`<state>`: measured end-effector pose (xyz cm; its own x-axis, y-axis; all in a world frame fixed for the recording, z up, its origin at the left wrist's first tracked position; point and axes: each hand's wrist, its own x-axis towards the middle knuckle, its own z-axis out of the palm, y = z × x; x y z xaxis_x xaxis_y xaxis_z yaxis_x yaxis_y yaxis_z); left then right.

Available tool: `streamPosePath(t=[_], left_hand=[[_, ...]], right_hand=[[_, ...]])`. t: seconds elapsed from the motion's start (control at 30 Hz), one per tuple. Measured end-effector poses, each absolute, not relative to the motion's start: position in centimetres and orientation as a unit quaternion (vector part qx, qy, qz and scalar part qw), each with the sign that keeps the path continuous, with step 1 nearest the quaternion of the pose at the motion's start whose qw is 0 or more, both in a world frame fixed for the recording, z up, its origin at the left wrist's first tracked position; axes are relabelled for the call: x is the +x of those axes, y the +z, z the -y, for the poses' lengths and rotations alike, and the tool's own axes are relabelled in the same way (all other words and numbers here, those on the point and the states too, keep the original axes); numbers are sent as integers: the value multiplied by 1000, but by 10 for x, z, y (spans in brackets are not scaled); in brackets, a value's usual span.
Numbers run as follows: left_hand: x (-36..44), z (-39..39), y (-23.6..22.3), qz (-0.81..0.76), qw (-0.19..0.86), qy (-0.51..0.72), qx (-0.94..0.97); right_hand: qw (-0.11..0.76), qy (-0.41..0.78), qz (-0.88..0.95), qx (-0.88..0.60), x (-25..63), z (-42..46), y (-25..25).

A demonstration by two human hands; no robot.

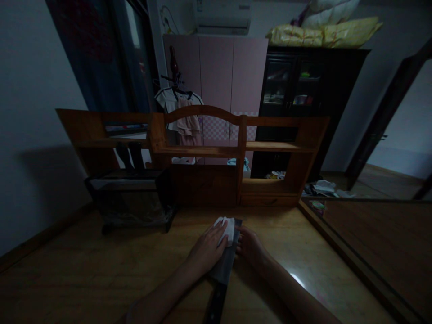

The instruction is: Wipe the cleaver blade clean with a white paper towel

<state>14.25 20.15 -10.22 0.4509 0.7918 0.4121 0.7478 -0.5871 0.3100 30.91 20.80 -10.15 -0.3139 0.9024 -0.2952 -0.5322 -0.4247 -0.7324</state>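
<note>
A cleaver (pixel 224 265) with a broad grey blade and a black riveted handle lies over the wooden tabletop, its handle toward me. My left hand (pixel 212 245) lies over the blade, fingers pressing a folded white cloth or tissue (pixel 229 230) to its upper part. On the other side, my right hand (pixel 249 243) has curled fingers at the right edge of the blade near its far end; they appear to pinch it, though the fingertips are partly hidden. To the left stands a dark knife rack (pixel 130 198), with black handles (pixel 130 156) sticking up from it.
A wooden shelf unit (pixel 202 153) with a small drawer (pixel 270 201) spans the back of the tabletop (pixel 141 270). A raised wooden edge (pixel 340 252) runs along the right. Beyond are a pink wardrobe (pixel 216 76), a dark cabinet (pixel 313 90) and hanging clothes (pixel 185 112).
</note>
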Motion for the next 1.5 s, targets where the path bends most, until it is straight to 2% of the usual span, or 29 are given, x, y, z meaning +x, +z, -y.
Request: streamPosePath(t=[1.5], left_hand=[[140,-202,-101,-471,38,244,847]], right_hand=[[465,764,270,-358,308,-208,-103]])
